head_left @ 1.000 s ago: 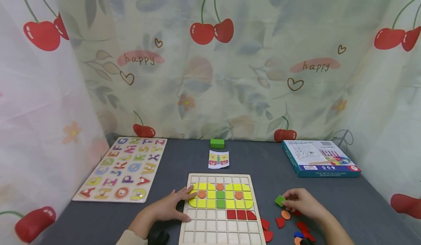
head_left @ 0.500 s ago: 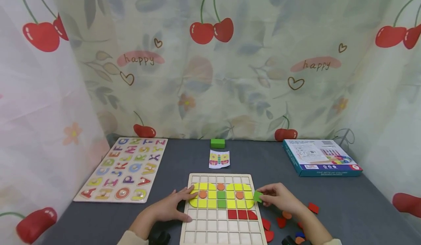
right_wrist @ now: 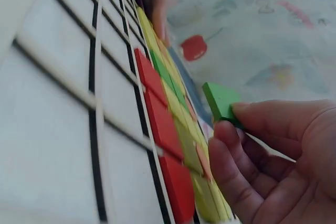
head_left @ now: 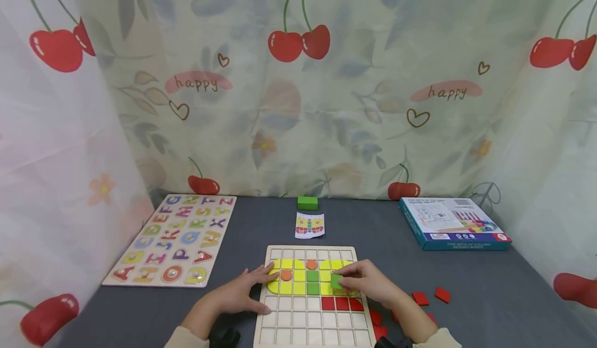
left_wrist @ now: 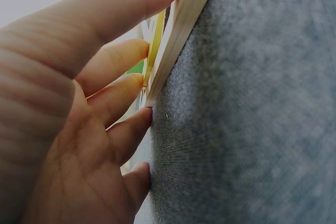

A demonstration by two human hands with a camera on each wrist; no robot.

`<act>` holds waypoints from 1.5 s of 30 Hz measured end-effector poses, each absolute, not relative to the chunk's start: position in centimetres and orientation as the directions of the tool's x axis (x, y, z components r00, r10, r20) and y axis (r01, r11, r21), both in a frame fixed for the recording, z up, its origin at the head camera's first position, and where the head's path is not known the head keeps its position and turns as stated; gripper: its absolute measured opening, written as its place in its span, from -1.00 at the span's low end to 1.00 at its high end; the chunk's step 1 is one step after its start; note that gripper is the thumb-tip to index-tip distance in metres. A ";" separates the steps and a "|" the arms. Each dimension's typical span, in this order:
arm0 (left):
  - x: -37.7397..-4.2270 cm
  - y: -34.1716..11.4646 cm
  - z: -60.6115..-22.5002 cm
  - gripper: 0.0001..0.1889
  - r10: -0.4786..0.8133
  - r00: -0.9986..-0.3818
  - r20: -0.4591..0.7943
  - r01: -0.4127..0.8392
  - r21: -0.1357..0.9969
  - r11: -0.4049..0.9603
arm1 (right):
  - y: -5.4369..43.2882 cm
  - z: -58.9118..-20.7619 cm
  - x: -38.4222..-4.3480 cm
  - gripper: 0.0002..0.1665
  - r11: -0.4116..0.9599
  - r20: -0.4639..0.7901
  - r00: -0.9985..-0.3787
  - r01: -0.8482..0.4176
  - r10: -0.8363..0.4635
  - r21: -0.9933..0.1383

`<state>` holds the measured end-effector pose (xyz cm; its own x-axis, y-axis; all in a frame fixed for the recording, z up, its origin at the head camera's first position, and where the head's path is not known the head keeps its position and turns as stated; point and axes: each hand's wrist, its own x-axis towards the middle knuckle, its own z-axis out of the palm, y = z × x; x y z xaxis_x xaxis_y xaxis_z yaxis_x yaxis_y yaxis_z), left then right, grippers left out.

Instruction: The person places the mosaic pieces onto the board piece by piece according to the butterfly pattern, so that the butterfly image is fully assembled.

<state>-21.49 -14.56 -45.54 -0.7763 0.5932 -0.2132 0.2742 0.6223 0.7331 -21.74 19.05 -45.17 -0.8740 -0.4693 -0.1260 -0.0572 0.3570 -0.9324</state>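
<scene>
A wooden grid board (head_left: 305,319) lies on the table, its upper rows filled with yellow, green and orange pieces. Three red pieces (head_left: 342,304) sit in the row below, on the right side. My left hand (head_left: 238,292) rests on the board's left edge with its fingers spread; in the left wrist view the fingertips touch the rim and a yellow piece (left_wrist: 153,45). Between thumb and fingers my right hand (head_left: 373,284) pinches a green square tile (right_wrist: 223,98), held above the right part of the board. The cells right under that tile are hidden in the head view.
Loose red pieces (head_left: 421,298) lie to the board's right, partly behind the right forearm. Beyond the board are a butterfly picture card (head_left: 310,225) and a green block (head_left: 308,203). An alphabet board (head_left: 172,241) lies at left, a boxed set (head_left: 454,224) at right.
My right hand has carried the green tile leftward from beside the loose pieces to over the board. The left hand stays where it was on the board's edge.
</scene>
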 end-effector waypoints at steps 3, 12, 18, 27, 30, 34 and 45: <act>-21.6 -14.5 -45.4 -0.21 0.602 -0.771 -0.207 0.282 0.737 0.615 | 18.0 -45.1 -21.7 -0.61 0.356 -0.125 -0.870 -0.061 -0.476 -0.932; -21.4 -14.6 -46.0 -0.23 0.596 -0.772 -0.221 0.268 0.737 0.620 | 14.9 -45.8 -20.4 -0.73 0.316 -0.136 -0.844 -0.041 -0.518 -0.948; -21.3 -14.6 -46.0 -0.22 0.591 -0.779 -0.212 0.261 0.747 0.612 | 14.0 -46.2 -20.0 -0.79 0.369 -0.124 -0.849 -0.088 -0.513 -0.925; -21.3 -14.7 -45.8 -0.22 0.594 -0.779 -0.202 0.269 0.748 0.606 | 13.3 -46.0 -19.7 -0.86 0.454 -0.048 -0.883 -0.194 -0.468 -0.869; -21.3 -14.7 -45.7 -0.22 0.587 -0.781 -0.214 0.268 0.734 0.624 | 13.2 -45.9 -19.6 -0.89 0.478 -0.024 -0.885 -0.228 -0.465 -0.848; -21.4 -14.7 -45.6 -0.21 0.588 -0.777 -0.224 0.271 0.724 0.634 | 13.2 -45.9 -19.7 -0.92 0.495 -0.024 -0.874 -0.252 -0.485 -0.832; -21.5 -14.7 -45.6 -0.21 0.601 -0.771 -0.210 0.288 0.727 0.623 | 16.1 -45.3 -19.0 -0.75 0.383 -0.183 -0.833 -0.037 -0.522 -0.923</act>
